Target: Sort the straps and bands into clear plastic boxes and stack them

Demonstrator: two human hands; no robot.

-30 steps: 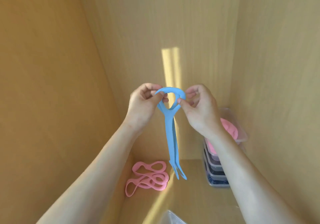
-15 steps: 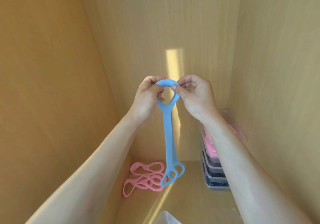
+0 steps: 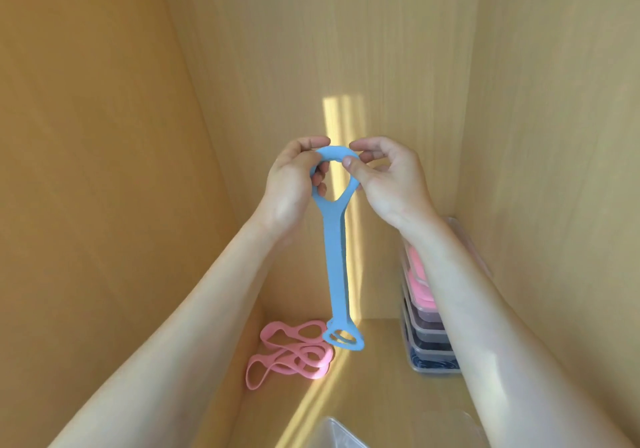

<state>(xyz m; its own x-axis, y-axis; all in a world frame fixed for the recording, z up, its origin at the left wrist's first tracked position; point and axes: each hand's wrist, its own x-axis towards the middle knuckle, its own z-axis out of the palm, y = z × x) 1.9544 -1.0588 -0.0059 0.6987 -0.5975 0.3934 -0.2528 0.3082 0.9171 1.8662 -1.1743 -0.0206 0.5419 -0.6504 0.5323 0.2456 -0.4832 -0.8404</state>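
Note:
A blue strap (image 3: 335,257) with a ring at each end hangs straight down in mid-air in front of me. My left hand (image 3: 294,184) and my right hand (image 3: 388,181) each pinch one side of its top ring. The lower ring dangles just above the wooden floor. Pink straps (image 3: 291,354) lie in a loose heap on the floor at the left. A stack of clear plastic boxes (image 3: 429,330) stands against the right wall, pink bands in the upper ones and dark ones lower down; my right forearm hides part of it.
Wooden walls (image 3: 104,170) close in on the left, back and right. A corner of another clear plastic box (image 3: 332,433) shows at the bottom edge. A strip of sunlight (image 3: 339,125) runs down the back wall and across the floor.
The blue strap has turned from edge-on to flat, so its lower ring now shows open. Both hands have risen a little, still holding the top ring.

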